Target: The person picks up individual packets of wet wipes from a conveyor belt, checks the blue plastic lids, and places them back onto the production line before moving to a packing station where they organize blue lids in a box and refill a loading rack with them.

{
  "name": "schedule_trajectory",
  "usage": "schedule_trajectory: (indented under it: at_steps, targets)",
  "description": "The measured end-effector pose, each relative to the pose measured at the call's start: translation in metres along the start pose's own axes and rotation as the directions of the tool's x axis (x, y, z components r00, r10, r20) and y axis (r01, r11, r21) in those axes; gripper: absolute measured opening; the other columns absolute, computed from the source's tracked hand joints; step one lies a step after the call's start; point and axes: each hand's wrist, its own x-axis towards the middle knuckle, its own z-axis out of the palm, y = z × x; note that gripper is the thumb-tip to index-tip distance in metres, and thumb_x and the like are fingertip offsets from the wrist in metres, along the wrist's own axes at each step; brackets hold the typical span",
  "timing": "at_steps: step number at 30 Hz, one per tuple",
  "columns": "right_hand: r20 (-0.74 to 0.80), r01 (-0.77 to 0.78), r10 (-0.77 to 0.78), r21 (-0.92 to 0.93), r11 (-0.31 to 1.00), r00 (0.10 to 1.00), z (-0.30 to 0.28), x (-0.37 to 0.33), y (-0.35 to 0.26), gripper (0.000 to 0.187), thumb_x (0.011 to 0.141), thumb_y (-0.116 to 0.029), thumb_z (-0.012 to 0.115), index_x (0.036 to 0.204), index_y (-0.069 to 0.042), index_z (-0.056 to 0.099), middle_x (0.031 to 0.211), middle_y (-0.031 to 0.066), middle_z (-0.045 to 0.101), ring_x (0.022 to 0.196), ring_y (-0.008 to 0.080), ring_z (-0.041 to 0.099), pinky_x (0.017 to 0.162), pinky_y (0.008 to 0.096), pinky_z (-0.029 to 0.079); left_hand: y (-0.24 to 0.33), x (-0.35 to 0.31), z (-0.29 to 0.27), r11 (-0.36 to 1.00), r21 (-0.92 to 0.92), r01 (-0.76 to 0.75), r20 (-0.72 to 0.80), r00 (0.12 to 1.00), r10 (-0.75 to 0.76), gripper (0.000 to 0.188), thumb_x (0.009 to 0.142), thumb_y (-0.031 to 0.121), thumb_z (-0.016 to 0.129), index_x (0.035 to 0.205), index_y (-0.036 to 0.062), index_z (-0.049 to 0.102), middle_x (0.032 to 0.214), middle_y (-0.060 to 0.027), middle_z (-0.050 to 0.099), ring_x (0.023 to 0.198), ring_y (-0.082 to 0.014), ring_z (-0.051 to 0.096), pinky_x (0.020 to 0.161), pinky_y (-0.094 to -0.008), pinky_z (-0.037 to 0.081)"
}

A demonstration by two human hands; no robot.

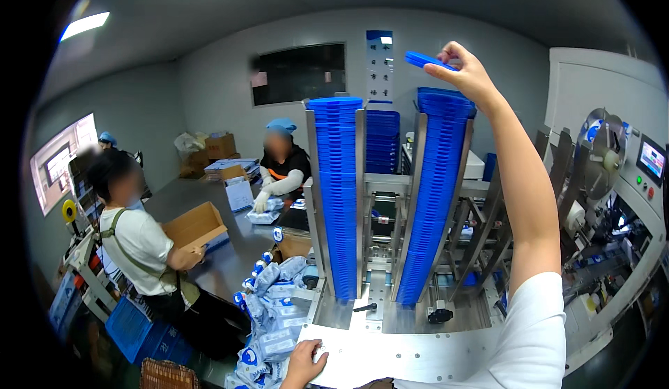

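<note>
My right hand (468, 75) is raised high, its thumb and fingers closed on a thin blue plastic lid (421, 59), possibly several together. The lid hangs just above the right stack of blue lids (433, 201), which stands between metal guide rails. Beside it rises the left stack of blue lids (336, 187), nearly as tall, in its own rails. Low down, my left hand (305, 363) rests on the white metal plate (411, 353) at the machine's front, fingers spread and holding nothing.
Left of the machine lie many white-and-blue soft packs (279, 319). A person in white (143, 250) stands by an open cardboard box (196, 227); another person (284, 166) handles packs across the grey table (237, 250). A control screen (652, 159) and film reel (605, 156) are at right.
</note>
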Motion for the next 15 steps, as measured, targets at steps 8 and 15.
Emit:
schedule_trajectory:
  at_steps: [8, 15]
  targets:
    - [0.177, -0.035, 0.037, -0.012, 0.999, 0.984, 0.135, 0.014, -0.073, 0.059, 0.068, -0.052, 0.072, 0.099, -0.006, 0.053, 0.104, 0.0195, 0.051, 0.095, 0.0330, 0.055, 0.076, 0.0392, 0.048, -0.011, 0.000, 0.006, 0.997, 0.014, -0.082, -0.048, 0.995, 0.083, 0.028, 0.070, 0.017, 0.069, 0.093, 0.0040, 0.061, 0.079, -0.0096, 0.058, 0.071, -0.0256, 0.056, 0.066, -0.0352, 0.046]
    - [0.334, -0.110, 0.161, -0.168, 0.980, 0.929, 0.153, 0.014, -0.079, 0.061, 0.071, -0.053, 0.068, 0.111, -0.008, 0.052, 0.110, 0.0195, 0.051, 0.102, 0.0335, 0.054, 0.081, 0.0405, 0.047, -0.009, -0.003, -0.001, 0.996, 0.015, -0.085, -0.033, 0.996, 0.085, 0.025, 0.071, 0.018, 0.068, 0.091, 0.0038, 0.062, 0.081, -0.0103, 0.059, 0.075, -0.0263, 0.057, 0.068, -0.0344, 0.046]
